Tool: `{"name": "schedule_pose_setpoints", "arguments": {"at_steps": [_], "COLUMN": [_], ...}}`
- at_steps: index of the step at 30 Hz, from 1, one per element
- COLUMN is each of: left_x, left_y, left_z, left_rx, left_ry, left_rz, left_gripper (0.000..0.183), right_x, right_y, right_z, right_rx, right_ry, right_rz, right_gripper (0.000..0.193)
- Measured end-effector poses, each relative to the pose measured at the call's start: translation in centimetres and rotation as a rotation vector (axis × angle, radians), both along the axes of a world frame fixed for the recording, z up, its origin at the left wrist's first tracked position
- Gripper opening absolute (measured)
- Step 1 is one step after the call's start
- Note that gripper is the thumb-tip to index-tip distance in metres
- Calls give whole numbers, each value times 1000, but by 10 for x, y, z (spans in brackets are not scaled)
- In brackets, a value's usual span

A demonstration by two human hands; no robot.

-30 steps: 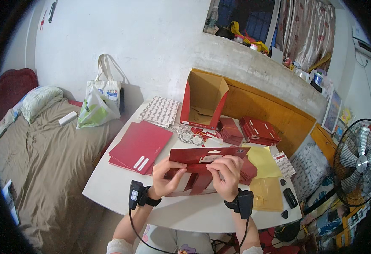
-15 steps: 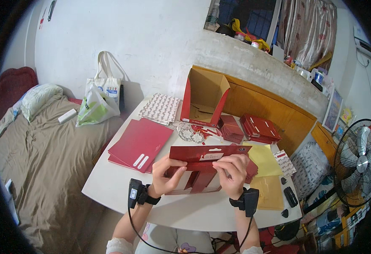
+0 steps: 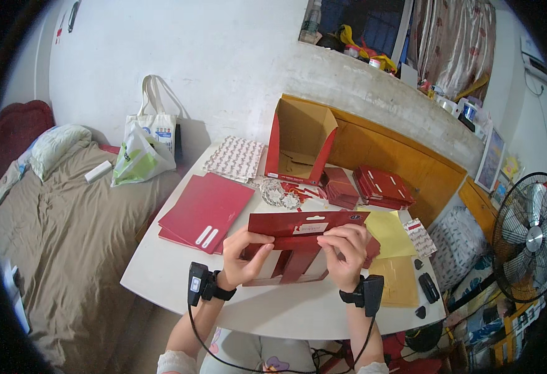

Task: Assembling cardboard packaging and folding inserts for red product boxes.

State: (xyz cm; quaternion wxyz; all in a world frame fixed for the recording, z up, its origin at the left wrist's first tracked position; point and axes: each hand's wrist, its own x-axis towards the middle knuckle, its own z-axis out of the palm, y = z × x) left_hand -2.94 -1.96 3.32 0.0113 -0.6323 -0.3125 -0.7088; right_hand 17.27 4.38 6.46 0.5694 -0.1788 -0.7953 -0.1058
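A red cardboard package (image 3: 298,269) with a hang-hole flap along its top stands near the front of the white table. Its face shows a dark red band between pale panels. My left hand (image 3: 247,254) pinches the flap's fold at the left, thumb and forefinger together. At the right, my right hand (image 3: 345,253) pinches the same flap between thumb and fingers. A black strap with a small device circles each wrist. Left of the package lie flat red cards (image 3: 208,210) in a loose stack.
Behind stand an upright red box (image 3: 303,140), a stack of red packets (image 3: 382,187), red cards (image 3: 340,188) and patterned sheets (image 3: 233,159). Round white tags (image 3: 278,193) lie mid-table. To the right are yellow envelopes (image 3: 393,235), a black object (image 3: 429,288) and a fan (image 3: 533,238).
Both hands keep their hold on the flap and have barely moved. The view has shifted very slightly.
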Motion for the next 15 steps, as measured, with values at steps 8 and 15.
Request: {"name": "schedule_pose_setpoints", "arguments": {"at_steps": [8, 15], "left_x": [2, 1], "left_y": [1, 0], "left_z": [0, -1], "left_rx": [2, -6], "left_ry": [11, 5], "left_rz": [-14, -9], "left_gripper": [11, 11], "right_x": [-3, -12], "right_y": [-2, -10], "right_z": [-1, 1], "right_rx": [3, 22], "right_ry": [0, -25], "right_rz": [-60, -25], "right_gripper": [14, 14]}}
